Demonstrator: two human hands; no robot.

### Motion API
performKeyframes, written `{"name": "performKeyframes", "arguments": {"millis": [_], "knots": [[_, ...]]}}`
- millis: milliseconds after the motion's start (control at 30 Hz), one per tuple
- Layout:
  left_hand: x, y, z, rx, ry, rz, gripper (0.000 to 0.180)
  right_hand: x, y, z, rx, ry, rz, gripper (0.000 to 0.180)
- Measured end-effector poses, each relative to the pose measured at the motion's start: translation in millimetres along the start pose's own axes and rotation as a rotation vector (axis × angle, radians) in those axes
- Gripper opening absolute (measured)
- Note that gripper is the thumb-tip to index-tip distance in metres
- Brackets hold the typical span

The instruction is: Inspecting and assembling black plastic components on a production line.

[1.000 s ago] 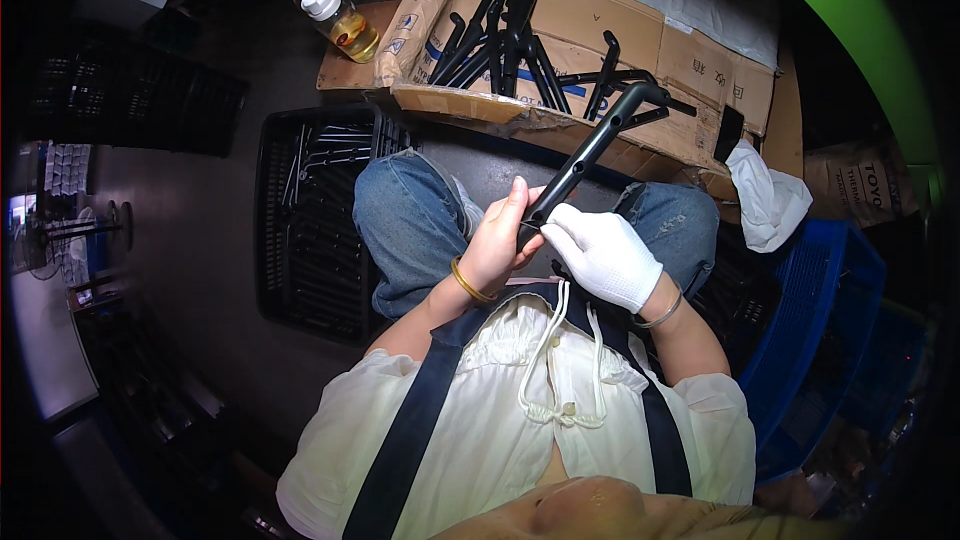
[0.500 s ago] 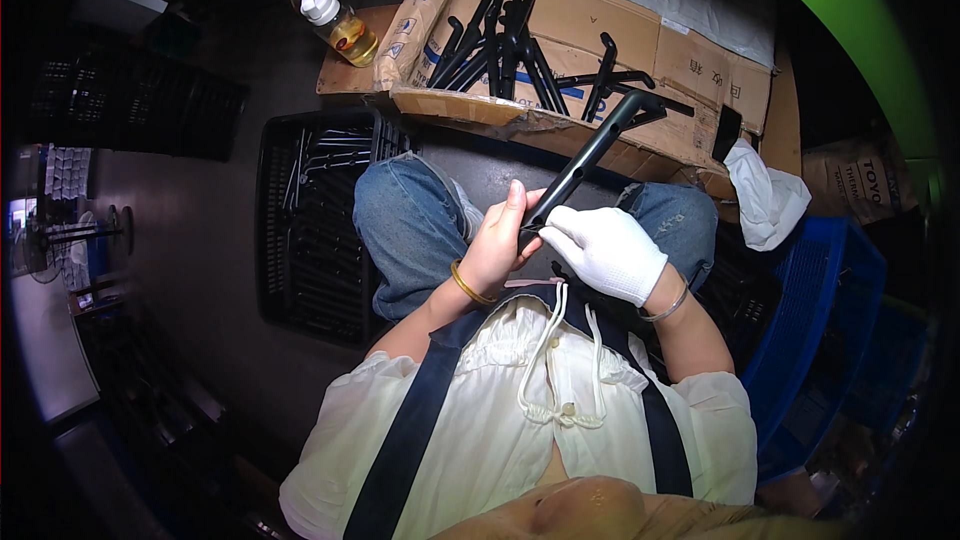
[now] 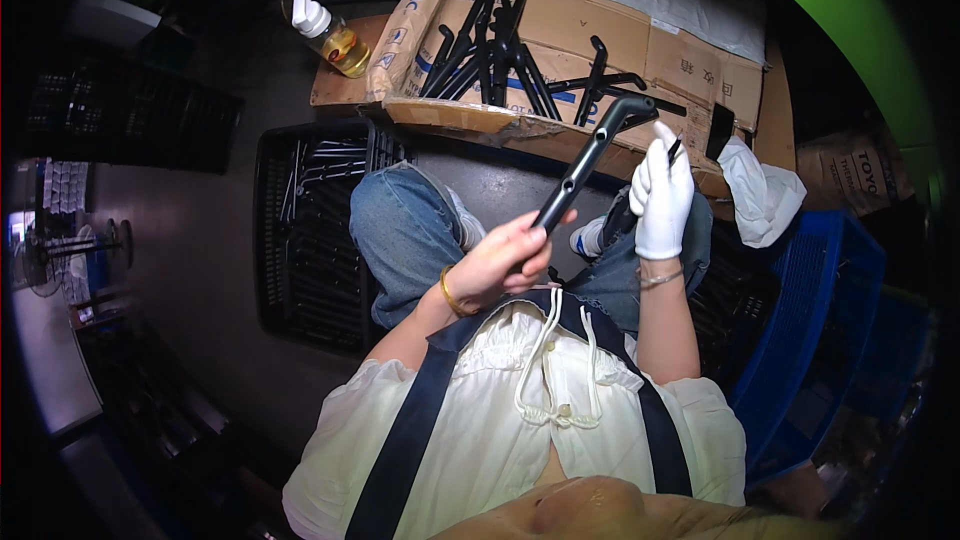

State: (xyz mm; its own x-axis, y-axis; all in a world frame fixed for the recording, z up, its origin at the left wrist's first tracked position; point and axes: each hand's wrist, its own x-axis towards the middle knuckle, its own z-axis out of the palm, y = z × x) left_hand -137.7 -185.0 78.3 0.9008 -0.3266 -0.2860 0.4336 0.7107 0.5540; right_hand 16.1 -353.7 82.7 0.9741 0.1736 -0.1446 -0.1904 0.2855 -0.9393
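Note:
A black bent tube (image 3: 578, 172) with holes along its side slants up and away from me, its angled end reaching over the carton's front edge. My bare left hand (image 3: 505, 258), a gold bangle at its wrist, is closed round the lower end. In a white knitted glove, my right hand (image 3: 660, 202) is raised beside the bent end, close to its tip. Its fingers pinch a small dark, thin piece (image 3: 675, 148) whose kind I cannot make out. More black bent tubes (image 3: 490, 50) lie in a heap inside the open carton.
The cardboard carton (image 3: 560, 20) stands ahead. Left of it is a bottle of yellow liquid (image 3: 345, 48) with a white top. A black crate (image 3: 262, 230) of dark parts sits by my left knee. A white cloth (image 3: 762, 195) and blue crates (image 3: 790, 340) are on the right.
My right hand has moved from the tube's lower end up and right to near its bent tip. The left hand has turned over and gone slightly down, still holding the tube.

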Motion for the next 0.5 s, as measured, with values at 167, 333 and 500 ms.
{"name": "performKeyframes", "arguments": {"millis": [167, 333, 500], "knots": [[-16, -3, -9, 0.152, -0.261, -0.133, 0.057, 22, 3, -12, -0.131, -0.092, 0.132, 0.014], [6, -12, -31, 0.668, 0.211, 0.053, 0.038, -11, 41, 21, -0.794, -0.458, -0.068, 0.018], [17, 0, -40, 0.58, 0.367, 0.198, 0.03, -43, 41, 26, -0.539, -0.541, 0.011, 0.025]]}}
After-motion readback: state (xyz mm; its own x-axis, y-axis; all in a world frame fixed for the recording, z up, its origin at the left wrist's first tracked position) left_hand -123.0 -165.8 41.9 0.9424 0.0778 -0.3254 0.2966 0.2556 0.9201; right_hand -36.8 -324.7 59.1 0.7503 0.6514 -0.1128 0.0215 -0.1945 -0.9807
